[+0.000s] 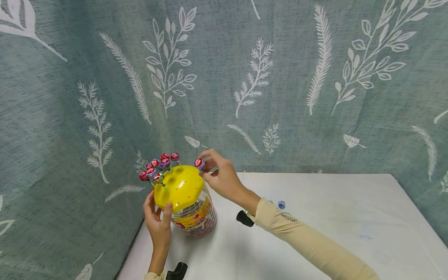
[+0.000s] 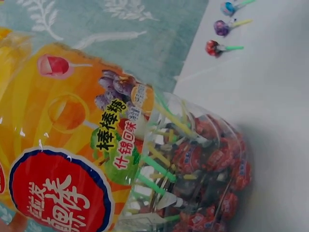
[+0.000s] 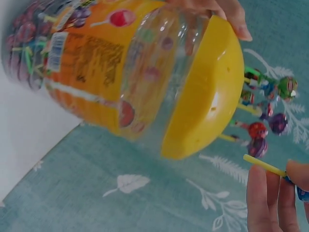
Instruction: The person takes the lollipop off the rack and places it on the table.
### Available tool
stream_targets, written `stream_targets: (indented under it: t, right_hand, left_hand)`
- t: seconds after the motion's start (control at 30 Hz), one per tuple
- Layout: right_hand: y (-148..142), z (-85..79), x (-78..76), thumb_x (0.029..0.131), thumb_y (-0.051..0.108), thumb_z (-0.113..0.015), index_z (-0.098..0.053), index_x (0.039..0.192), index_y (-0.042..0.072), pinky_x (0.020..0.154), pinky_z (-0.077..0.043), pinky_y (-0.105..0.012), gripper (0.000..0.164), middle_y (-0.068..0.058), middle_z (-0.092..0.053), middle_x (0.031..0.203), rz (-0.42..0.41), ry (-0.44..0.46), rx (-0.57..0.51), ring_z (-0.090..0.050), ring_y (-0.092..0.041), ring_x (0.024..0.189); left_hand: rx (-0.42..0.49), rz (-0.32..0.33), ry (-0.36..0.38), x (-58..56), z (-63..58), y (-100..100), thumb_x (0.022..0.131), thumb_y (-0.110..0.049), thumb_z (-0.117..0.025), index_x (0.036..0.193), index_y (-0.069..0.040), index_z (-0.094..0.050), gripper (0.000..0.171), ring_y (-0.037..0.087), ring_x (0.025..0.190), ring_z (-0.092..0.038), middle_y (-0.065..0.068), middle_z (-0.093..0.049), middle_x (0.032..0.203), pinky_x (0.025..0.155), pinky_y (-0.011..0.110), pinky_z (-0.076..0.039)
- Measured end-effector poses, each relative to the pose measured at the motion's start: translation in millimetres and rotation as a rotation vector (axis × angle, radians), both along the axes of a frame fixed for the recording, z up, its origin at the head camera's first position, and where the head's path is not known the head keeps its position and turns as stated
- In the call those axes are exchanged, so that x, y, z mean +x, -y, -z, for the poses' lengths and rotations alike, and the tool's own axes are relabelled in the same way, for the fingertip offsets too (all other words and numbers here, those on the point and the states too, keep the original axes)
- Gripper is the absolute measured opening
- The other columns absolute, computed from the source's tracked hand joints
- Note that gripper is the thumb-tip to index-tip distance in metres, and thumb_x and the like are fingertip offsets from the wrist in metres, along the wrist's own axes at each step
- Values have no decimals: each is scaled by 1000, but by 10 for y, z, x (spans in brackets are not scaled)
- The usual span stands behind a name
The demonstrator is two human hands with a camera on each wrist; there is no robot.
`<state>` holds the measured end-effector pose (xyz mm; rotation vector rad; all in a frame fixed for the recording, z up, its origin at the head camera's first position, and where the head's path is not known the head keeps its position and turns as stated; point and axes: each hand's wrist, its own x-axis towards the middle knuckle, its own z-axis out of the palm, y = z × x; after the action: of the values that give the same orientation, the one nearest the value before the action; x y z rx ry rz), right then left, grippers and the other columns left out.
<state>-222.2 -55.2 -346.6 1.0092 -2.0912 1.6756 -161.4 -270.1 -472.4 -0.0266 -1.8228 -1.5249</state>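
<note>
Right hand [image 1: 224, 175] pinching round red-and-blue-wrapped lollipop [image 1: 199, 163], yellow stick [image 3: 264, 166] downward, beside far right edge of domed yellow plastic lid [image 1: 187, 186]; left hand [image 1: 158, 223] gripping left edge.

Person, bare left hand [image 1: 158, 223] and bare right hand [image 1: 222, 177]. Right sleeve [image 1: 308, 243]: pale beige, long, plain, fairly close-fitting, ends at wrist. Small dark lettering [image 1: 288, 217] on its far side near the cuff. Left cuff [image 1: 153, 276]: same beige, only its edge in frame. Stubby black wrist unit on each arm: right unit [image 1: 245, 218] left of its cuff, left unit [image 1: 177, 271] right of its own.
</note>
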Motion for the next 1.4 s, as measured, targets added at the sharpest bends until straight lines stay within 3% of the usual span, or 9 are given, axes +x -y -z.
stream_targets:
  t: [0.2, 0.43, 0.8, 0.97, 1.2, 1.4]
  right_hand:
    - [-195, -13, 37, 82, -5, -67, -53, 115, 7, 63, -53, -29, 37, -10, -65, 90, 9, 49, -8, -64, -21, 78]
    - [-368, 48, 18, 83, -3, -68, -53, 114, 10, 62, -53, -28, 37, -2, -64, 90, 20, 72, 4, -62, -12, 78]
    - [-638, 134, 72, 82, 0, -70, -56, 114, 14, 64, -53, -34, 37, -2, -63, 87, 62, 145, 38, -62, -15, 78]
    - [-757, 159, 121, 81, -3, -69, -55, 116, 8, 63, -52, -33, 39, -9, -64, 88, 83, 180, 38, -62, -22, 80]
    - [-936, -4, 309, 81, -9, -66, -53, 115, -2, 65, -53, -34, 38, -17, -62, 89, 103, 219, 34, -62, -32, 80]
    - [-1143, 225, 180, 81, -7, -68, -53, 118, 4, 63, -54, -34, 42, -21, -59, 92, 121, 282, 2, -63, -31, 79]
  left_hand:
    - [13, -42, -16, -7, -12, -19, 87, -9, -59, 143, -13, -37, 60, 19, 129, -36, 5, -39, 143, 98, 28, -34]
    - [12, -78, -19, 0, -15, -28, 88, -11, -59, 142, -13, -38, 59, 19, 127, -38, 5, -40, 142, 96, 25, -35]
    - [33, -62, -6, -3, -22, -35, 87, -11, -60, 142, -13, -38, 59, 20, 130, -36, 5, -38, 143, 99, 28, -34]
    - [46, -56, -3, -8, -13, -33, 87, -10, -61, 142, -13, -38, 60, 19, 129, -37, 3, -39, 142, 100, 28, -34]
    - [23, -52, -23, -16, -5, -27, 87, -9, -59, 142, -11, -38, 59, 19, 129, -37, 5, -39, 142, 99, 27, -34]
    - [11, -45, -31, -19, 2, -43, 86, -10, -59, 142, -11, -37, 60, 19, 130, -37, 6, -39, 142, 99, 26, -34]
